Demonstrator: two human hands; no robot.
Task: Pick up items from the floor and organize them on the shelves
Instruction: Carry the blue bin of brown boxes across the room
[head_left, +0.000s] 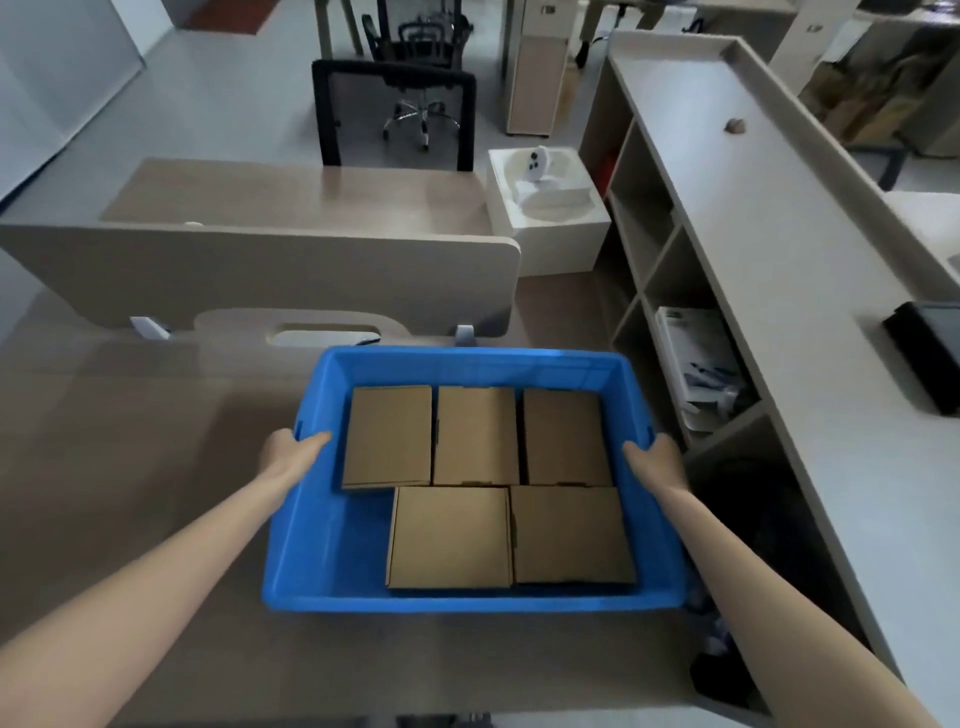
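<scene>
A blue plastic bin (311, 545) sits low in the middle of the head view, over a wooden desk. Inside it lie several flat brown cardboard boxes (475, 436), three in a far row and two in a near row. My left hand (291, 452) grips the bin's left rim, thumb over the edge. On the opposite rim, my right hand (652, 460) holds the bin the same way. A beige shelf unit (769, 249) with open cubbies runs along the right side.
The wooden desk (130, 441) has an upright divider panel (260, 270) at its far edge. A white box (550, 208) with a small white device stands beyond it. One cubby holds papers (696, 358). A black tablet (930, 348) lies on the shelf top. Office chairs (410, 93) stand farther back.
</scene>
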